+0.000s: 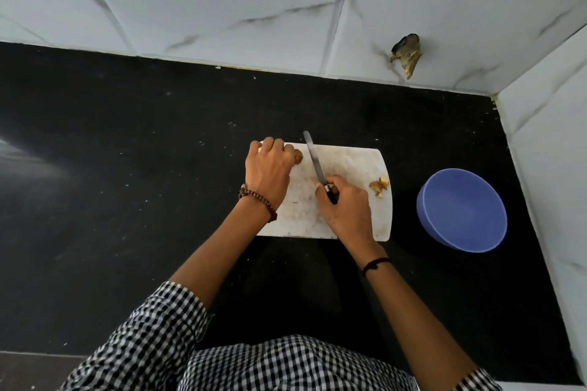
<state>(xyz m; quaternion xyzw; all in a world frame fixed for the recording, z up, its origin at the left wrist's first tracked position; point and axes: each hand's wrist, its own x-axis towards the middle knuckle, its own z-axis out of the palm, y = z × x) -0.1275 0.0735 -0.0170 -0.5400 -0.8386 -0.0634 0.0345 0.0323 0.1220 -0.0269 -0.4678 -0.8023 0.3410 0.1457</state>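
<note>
A scuffed white cutting board (349,162) with rounded corners is laid on the speckled black counter (127,168). A knobbly brown root piece (298,157) is pinned at its far left corner under the curled fingers (279,146) of the left hand (270,168). A slim steel knife (314,162) is gripped by its dark handle in the right hand (346,209), with the blade just right of the piece. Yellowish cut chunks (379,186) are heaped at the board's right edge. A smooth round blue bowl (421,200) is set further right.
</note>
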